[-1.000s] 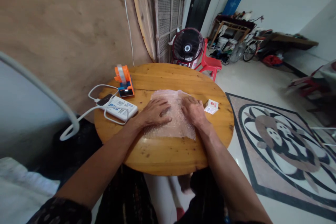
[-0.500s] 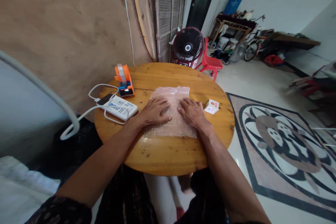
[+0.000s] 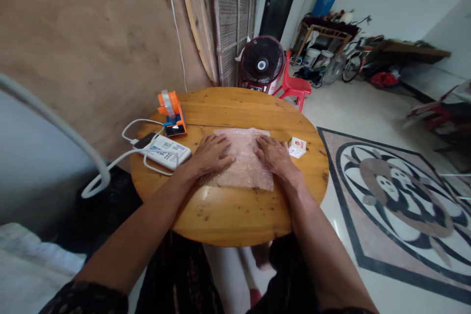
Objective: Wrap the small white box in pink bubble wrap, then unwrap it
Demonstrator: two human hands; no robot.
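A sheet of pinkish bubble wrap (image 3: 245, 169) lies flat on the round wooden table (image 3: 235, 221). My left hand (image 3: 213, 154) rests palm down on its left side, fingers spread and holding nothing. On the right side of the sheet lies my right hand (image 3: 273, 153), also palm down with the fingers apart. Just beyond that hand stands a small white box (image 3: 297, 147) with red print. An orange and blue tape dispenser (image 3: 172, 113) is at the table's back left.
Left of my left hand are a white power bank (image 3: 167, 152) and its looping white cable (image 3: 128, 125). Past the table stand a fan (image 3: 262, 61) and a red chair (image 3: 296, 86). A wall borders the left side.
Both hands have moved slightly apart on the bubble wrap. The sheet's far edge sits a little lower in view and its outline has shifted.
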